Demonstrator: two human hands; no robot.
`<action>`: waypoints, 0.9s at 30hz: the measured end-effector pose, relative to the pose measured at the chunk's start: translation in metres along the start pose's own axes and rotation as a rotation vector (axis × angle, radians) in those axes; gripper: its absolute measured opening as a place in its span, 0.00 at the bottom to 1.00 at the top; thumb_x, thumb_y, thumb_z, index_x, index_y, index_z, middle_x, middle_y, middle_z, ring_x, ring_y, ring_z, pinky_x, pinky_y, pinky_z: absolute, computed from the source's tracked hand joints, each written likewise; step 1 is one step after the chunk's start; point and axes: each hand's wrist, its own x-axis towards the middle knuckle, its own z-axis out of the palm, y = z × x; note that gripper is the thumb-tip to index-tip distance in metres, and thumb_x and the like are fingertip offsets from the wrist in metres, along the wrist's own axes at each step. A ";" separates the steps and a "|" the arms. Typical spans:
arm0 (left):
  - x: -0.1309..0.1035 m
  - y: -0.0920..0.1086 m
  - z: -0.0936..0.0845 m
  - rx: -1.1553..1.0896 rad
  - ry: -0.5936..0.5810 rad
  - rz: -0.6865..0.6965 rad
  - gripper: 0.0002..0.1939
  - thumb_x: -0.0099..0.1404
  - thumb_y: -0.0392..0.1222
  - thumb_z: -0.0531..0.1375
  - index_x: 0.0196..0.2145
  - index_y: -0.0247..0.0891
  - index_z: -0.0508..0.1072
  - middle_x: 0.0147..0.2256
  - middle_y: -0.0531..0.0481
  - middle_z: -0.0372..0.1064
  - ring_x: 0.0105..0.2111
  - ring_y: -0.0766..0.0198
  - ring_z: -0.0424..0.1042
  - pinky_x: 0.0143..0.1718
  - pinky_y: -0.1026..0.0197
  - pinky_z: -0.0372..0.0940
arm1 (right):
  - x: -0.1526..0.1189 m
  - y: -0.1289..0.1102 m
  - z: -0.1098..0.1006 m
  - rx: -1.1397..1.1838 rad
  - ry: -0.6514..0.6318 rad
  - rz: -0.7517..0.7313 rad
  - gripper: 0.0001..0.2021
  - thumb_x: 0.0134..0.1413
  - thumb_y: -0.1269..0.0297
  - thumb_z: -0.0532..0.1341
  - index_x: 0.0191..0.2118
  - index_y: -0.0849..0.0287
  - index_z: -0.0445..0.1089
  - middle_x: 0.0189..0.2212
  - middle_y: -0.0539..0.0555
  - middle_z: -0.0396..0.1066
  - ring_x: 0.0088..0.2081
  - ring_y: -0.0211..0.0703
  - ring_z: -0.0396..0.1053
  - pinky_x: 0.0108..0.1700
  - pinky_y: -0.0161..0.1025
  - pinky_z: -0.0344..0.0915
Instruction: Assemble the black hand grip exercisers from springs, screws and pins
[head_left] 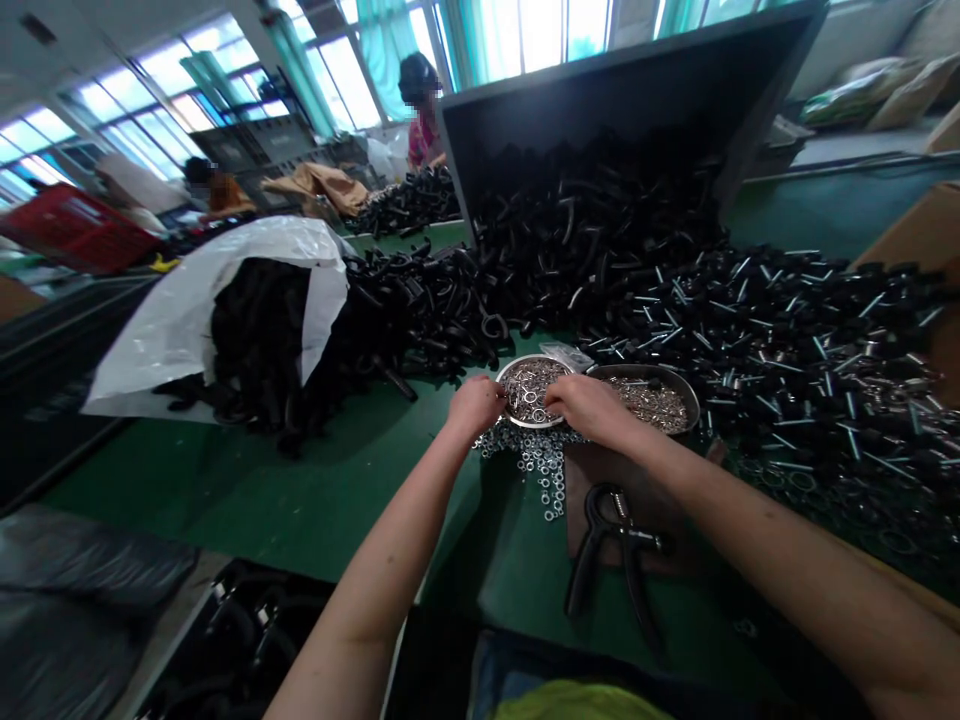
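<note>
A round metal bowl full of small metal parts stands in front of me, with several rings among them. My left hand is at the bowl's left rim, its fingertips pressed together. Over the right side of the bowl, my right hand has its fingers closed in a pinch. What either hand holds is too small to make out. Loose washers or nuts lie on the green table just below the bowl. A black hand grip strengthener with a spring rests partly on a brown board, under my right forearm.
An oval tin of small metal parts stands right of the bowl. Black handles heap behind, spilling from a white sack and a large grey bin. Black knobs with screws cover the right side. Two people sit farther back.
</note>
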 end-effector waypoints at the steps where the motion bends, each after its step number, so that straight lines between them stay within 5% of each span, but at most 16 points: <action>1: 0.005 0.002 -0.002 0.007 -0.029 0.003 0.11 0.60 0.42 0.56 0.36 0.41 0.77 0.38 0.45 0.72 0.40 0.58 0.70 0.40 0.62 0.64 | 0.007 -0.003 0.002 -0.006 -0.003 -0.010 0.07 0.54 0.66 0.58 0.35 0.55 0.75 0.37 0.53 0.74 0.42 0.43 0.68 0.40 0.37 0.60; 11: 0.019 0.013 -0.013 0.084 -0.198 0.036 0.14 0.57 0.41 0.57 0.40 0.39 0.76 0.45 0.40 0.71 0.44 0.52 0.71 0.42 0.57 0.65 | 0.031 -0.014 0.014 -0.089 -0.089 -0.042 0.09 0.53 0.66 0.59 0.38 0.52 0.76 0.39 0.53 0.75 0.45 0.45 0.68 0.43 0.37 0.60; 27: 0.023 0.004 -0.020 -0.001 -0.282 0.032 0.11 0.51 0.42 0.61 0.33 0.41 0.78 0.37 0.44 0.75 0.37 0.55 0.72 0.37 0.60 0.65 | 0.033 -0.031 0.029 -0.077 -0.095 0.077 0.09 0.54 0.67 0.56 0.36 0.60 0.73 0.40 0.61 0.73 0.44 0.51 0.70 0.40 0.39 0.61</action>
